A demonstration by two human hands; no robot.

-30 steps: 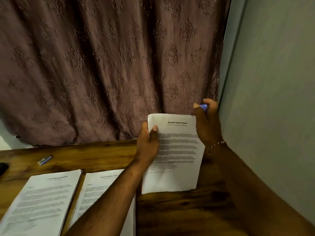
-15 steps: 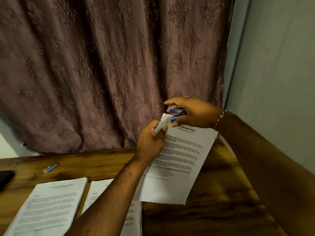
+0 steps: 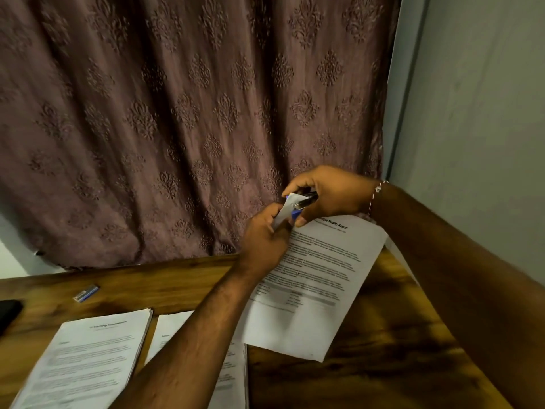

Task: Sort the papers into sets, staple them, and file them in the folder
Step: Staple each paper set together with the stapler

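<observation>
A printed paper set headed "Sample Health Report" (image 3: 315, 287) is held up above the wooden table (image 3: 368, 376). My left hand (image 3: 265, 240) pinches its upper left corner, which is folded up. My right hand (image 3: 327, 196) grips a small blue and metal stapler (image 3: 300, 203) whose jaws sit over that folded corner. Two more paper sets lie flat on the table: one at the lower left (image 3: 88, 358), another (image 3: 233, 373) partly hidden under my left forearm.
A small blue staple box (image 3: 86, 293) lies near the table's back left. A dark object (image 3: 8, 314) sits at the left edge. A patterned curtain (image 3: 191, 128) hangs behind the table, and a grey wall (image 3: 472, 128) closes the right side.
My right hand swung the stapler from behind the paper's top right over to its top left corner. My left hand bent that corner up. The sheet tilted.
</observation>
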